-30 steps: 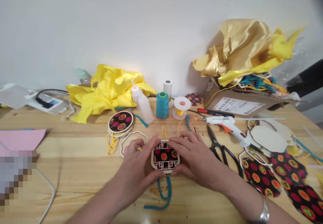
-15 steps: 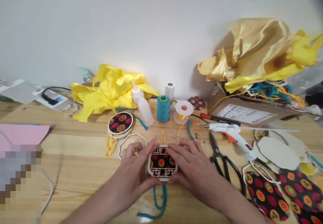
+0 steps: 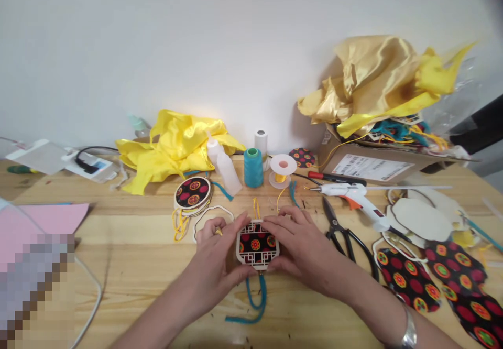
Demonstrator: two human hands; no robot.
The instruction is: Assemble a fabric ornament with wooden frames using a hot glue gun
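Between my two hands is a small framed ornament [image 3: 257,243], a pale lattice frame over dark floral fabric, resting on or just above the table. My left hand [image 3: 220,257] grips its left side, thumb at the lower edge and index finger at the upper corner. My right hand [image 3: 296,247] grips the right side, fingers over the top corner and thumb below. A yellow cord loop [image 3: 256,207] sticks out at the top. From the bottom hangs a teal tassel cord [image 3: 255,307], curling on the wood. Just behind my left hand lies a thin pale outline frame [image 3: 208,211].
Black scissors [image 3: 346,233] and a white glue gun [image 3: 365,205] lie to the right, beside floral fabric pieces [image 3: 408,278]. Behind stand a teal thread spool [image 3: 253,168], a squeeze bottle [image 3: 226,168] and a cardboard box [image 3: 369,165]. A round floral ornament [image 3: 192,193] sits left.
The camera view has shifted slightly, and a bracelet on my right wrist has come into view. Both hands keep the same hold on the ornament.
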